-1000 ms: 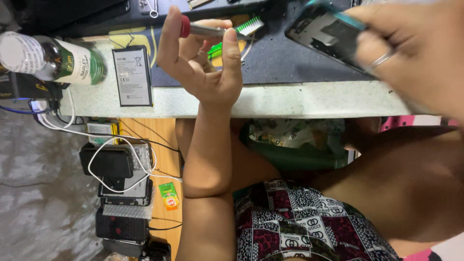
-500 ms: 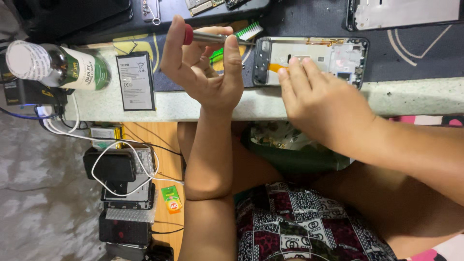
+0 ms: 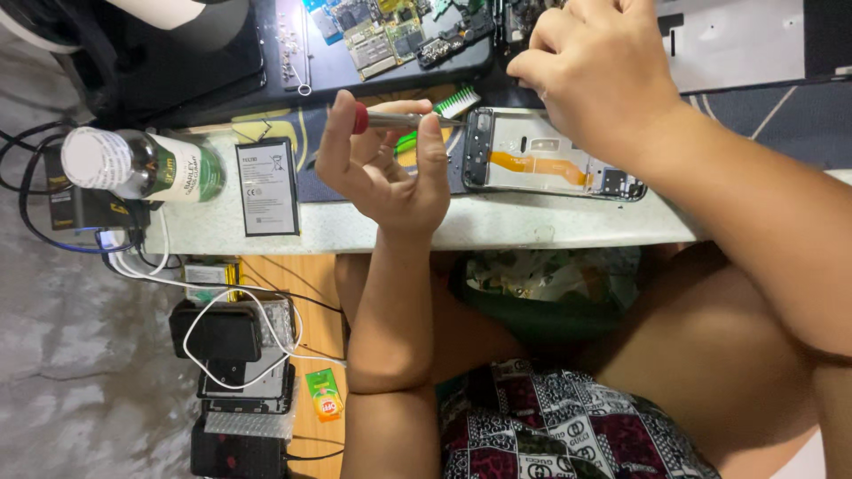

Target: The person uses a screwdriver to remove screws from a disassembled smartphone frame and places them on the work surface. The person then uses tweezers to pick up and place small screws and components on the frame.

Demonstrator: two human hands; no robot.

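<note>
My left hand (image 3: 390, 177) is raised in front of the table edge, fingers closed around a small screwdriver (image 3: 395, 119) with a red handle that lies sideways, tip pointing right. An opened phone frame (image 3: 519, 142) with an orange flex cable (image 3: 537, 165) lies flat on the dark mat just right of that hand. My right hand (image 3: 603, 75) hovers over the phone's far edge with its fingers curled downward near loose circuit boards (image 3: 382, 31). Whether its fingertips grip anything is hidden.
A flat phone battery (image 3: 269, 188) and a bottle (image 3: 142, 164) on its side lie at the left of the pale table (image 3: 497, 232). A green brush (image 3: 448, 106) sits behind the screwdriver. Chargers and white cables (image 3: 235, 355) lie on the floor below.
My right hand set the phone frame down on the mat, let go, and moved up past its far edge. My left hand kept the screwdriver and barely shifted.
</note>
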